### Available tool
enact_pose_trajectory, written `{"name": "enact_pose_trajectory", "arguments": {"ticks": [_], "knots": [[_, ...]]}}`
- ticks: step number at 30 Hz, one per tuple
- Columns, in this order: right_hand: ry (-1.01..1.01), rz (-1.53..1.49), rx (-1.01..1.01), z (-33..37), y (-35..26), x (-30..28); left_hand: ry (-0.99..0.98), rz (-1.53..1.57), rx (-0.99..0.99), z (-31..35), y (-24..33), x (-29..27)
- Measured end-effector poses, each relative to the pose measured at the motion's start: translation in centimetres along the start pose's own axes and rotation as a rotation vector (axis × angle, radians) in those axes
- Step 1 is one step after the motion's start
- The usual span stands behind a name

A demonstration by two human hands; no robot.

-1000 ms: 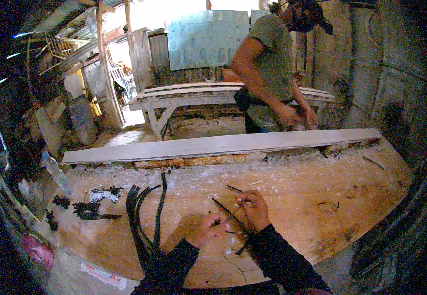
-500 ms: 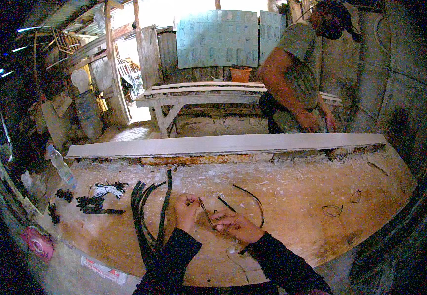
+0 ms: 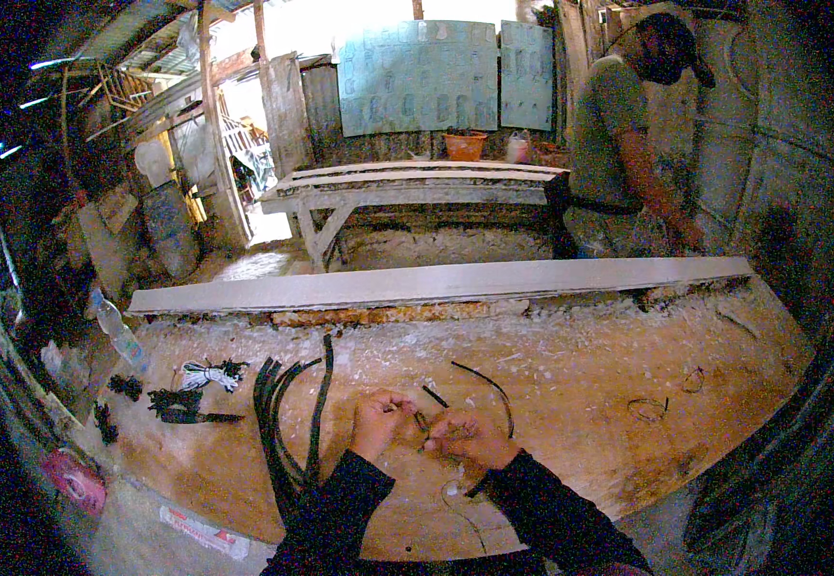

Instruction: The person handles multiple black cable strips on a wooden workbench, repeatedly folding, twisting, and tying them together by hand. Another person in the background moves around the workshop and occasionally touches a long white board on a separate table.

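Note:
My left hand (image 3: 380, 423) and my right hand (image 3: 471, 441) are close together over the wooden tabletop (image 3: 580, 422). Both have their fingers pinched on a short, thin dark strip (image 3: 422, 422) that spans the small gap between them; its exact kind is too small to make out. Left of my left hand lie several long black strips (image 3: 265, 413), curving toward my forearm. Just beyond my right hand rest a short black piece (image 3: 434, 396) and a curved black strip (image 3: 494, 384).
Black cord bundles (image 3: 175, 403) and a white cord bundle (image 3: 211, 375) lie at the left, near a clear plastic bottle (image 3: 121, 333). A long pale board (image 3: 436, 281) runs along the far edge. Thin wire loops (image 3: 647, 411) sit at the right. Beyond stands another person (image 3: 618, 144).
My hands have shifted slightly; the right fingers have closed from a looser spread into a pinch on the strip. The other person has moved to the right.

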State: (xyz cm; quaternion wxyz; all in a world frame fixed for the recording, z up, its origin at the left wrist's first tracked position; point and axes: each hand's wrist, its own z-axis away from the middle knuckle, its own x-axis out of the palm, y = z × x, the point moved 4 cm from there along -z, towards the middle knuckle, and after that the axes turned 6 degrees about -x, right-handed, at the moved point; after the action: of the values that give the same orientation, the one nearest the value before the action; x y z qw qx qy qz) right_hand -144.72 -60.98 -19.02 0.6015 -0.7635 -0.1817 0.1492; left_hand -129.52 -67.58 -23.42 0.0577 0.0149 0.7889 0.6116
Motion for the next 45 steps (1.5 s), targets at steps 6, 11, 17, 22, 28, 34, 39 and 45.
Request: {"name": "enact_pose_trajectory", "arguments": {"ticks": [6,11,17,22,28,34,39,45], "knots": [[0.404,0.201,-0.226,-0.6,0.1,-3.0,-0.308,-0.102,-0.209,1.1,1.4,1.6],[0.592,0.232,-0.195,-0.4,0.8,-4.3,-0.584,0.166,-0.124,3.0,3.9,3.9],[0.692,0.150,-0.168,-0.1,1.0,-4.7,-0.792,0.251,-0.186,4.4,4.9,5.2],[0.682,0.188,-0.073,0.0,1.7,-4.9,-0.847,0.206,-0.174,4.4,4.5,5.1],[0.776,0.495,-0.073,0.5,0.5,-6.1,-0.580,-0.047,-0.251,2.9,3.0,3.4],[0.740,0.200,-0.254,0.0,-1.2,-4.7,0.053,-0.165,0.095,0.2,2.5,0.2],[0.326,0.252,-0.227,-0.3,-2.1,-1.5,0.273,-0.155,0.060,0.2,1.8,-1.6],[-0.109,0.215,-0.112,0.0,-0.4,1.2,0.404,-0.235,-0.047,0.4,2.4,-2.0]]}}
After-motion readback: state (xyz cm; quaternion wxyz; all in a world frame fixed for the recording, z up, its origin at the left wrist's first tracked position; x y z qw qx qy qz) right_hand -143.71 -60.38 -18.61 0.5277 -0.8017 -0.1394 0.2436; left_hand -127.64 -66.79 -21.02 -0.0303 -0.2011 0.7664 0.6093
